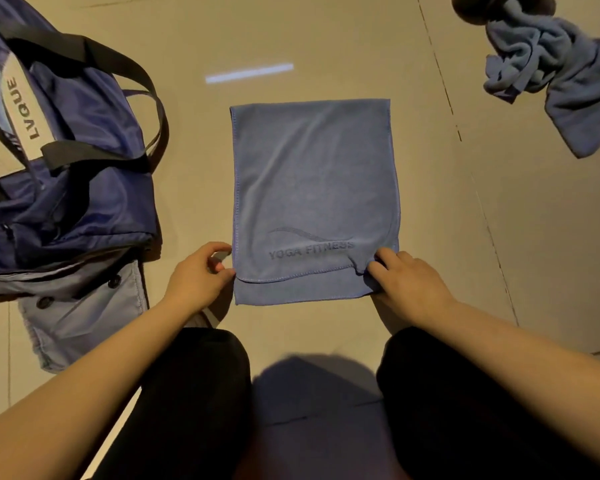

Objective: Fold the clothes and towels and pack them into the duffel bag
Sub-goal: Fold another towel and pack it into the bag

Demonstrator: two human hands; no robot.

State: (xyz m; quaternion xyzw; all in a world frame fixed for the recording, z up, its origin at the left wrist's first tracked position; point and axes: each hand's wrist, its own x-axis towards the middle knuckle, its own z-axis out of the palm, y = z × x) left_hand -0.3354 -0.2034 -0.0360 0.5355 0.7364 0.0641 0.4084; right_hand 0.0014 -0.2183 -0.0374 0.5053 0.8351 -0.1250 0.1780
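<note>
Folded blue microfibre towel (312, 188) lying flat on the beige tiled floor (326, 39) at the centre of the frame, long edges running up and down the picture, top layer stopping just short of the bottom edge so a strip of the lower layer shows. "YOGA FITNESS" with a wavy line embossed near the lower edge.

Left hand (196, 275) at the towel's lower left corner, fingers curled, thumb and forefinger touching the corner's edge; whether actually pinching the cloth, cannot tell. Right hand (404, 277) at the lower right corner, fingers bent and pinching a small raised pucker of the top layer.

Navy blue nylon duffel bag (66, 174) at the left of the frame, slumped, black webbing handles (118, 98) looping over it, pale label reading "LVGUE" on its upper side. Well apart from the towel, with bare floor between.

Pale blue-grey garment with dark round buttons (84, 306) lying flat in the lower left, partly tucked under the bag's bottom edge.

Crumpled lighter blue cloth (551, 74) bunched in the upper right corner, well apart from the folded towel.

Black-trousered knees (201, 393) filling the bottom of the frame, bare forearms reaching up from both lower corners.
</note>
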